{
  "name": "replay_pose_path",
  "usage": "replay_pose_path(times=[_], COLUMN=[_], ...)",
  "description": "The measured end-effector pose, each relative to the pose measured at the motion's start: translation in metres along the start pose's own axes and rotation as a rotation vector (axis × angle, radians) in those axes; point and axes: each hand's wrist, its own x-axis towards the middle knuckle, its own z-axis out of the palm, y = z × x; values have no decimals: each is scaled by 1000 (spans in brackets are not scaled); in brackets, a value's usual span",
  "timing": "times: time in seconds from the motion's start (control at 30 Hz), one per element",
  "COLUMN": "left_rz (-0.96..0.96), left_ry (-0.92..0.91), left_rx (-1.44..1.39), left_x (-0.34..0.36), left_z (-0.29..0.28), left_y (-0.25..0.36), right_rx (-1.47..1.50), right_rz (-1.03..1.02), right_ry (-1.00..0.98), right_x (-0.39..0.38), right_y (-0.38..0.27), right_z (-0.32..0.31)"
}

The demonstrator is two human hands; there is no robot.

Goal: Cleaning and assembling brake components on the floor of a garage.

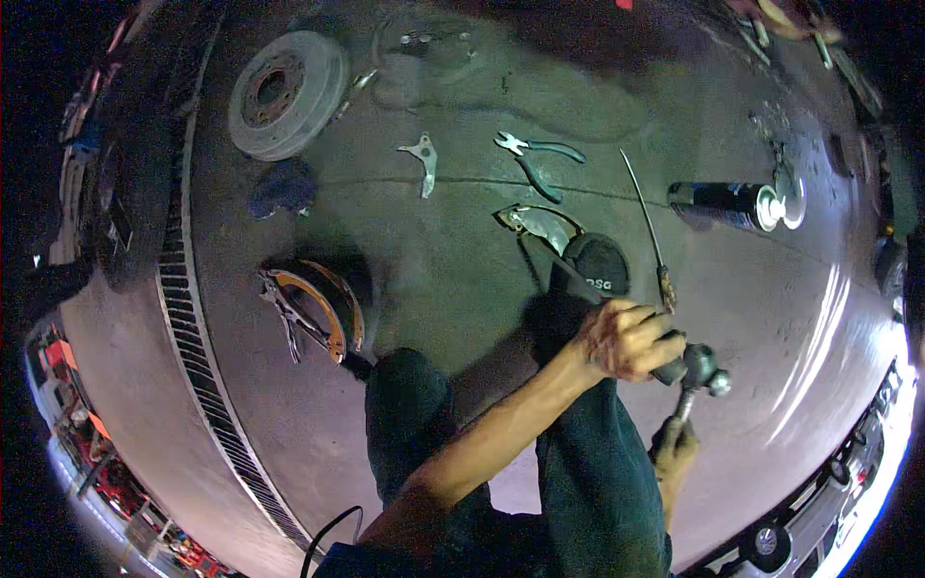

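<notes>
Fingers of left hand wrapped tightly round a dark-handled tool; fingers of right hand curled round the handle of a hammer. Tool held slanted over the right leg, toward the near right of the floor, thin shank running to a curved metal part at the toe of the right shoe. Contact at the tip: cannot tell. Hammer: dark head, bright ball-shaped end, just beside the tool's butt; touching or apart, cannot tell. Curved part: silver-grey face, dark outer rim, lying on the floor.

Count: one hammer, one dark-handled tool. Toward the floor's far left edge, one grey brake drum, with one dark cloth near it. About the middle, one flat metal lever and one pair of cutting pliers, blue-green handles. Toward the right edge, one slim screwdriver and one dark spray can on its side. Beside the left leg, orange-brown brake shoes, apparently two, with one silver plier-like tool.

Surface: smooth, grey, crossed by a thin joint line; slotted drain grating along the left. Room: dim at the far edge; vehicles beyond the near right corner, blurred red equipment beyond the near left.
</notes>
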Motion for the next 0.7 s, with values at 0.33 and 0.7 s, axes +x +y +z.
replay_pose_path(times=[0.33, 0.7], left_rz=[-22, -92], left_ry=[-187, -228], left_rx=[-28, -35], left_x=[16, -6], left_z=[-2, -17], left_y=[-31, -24], right_rx=[-204, -97], right_rz=[93, 118], right_ry=[-27, -47], right_x=[-15, -13], right_y=[56, 14], right_z=[29, 28])
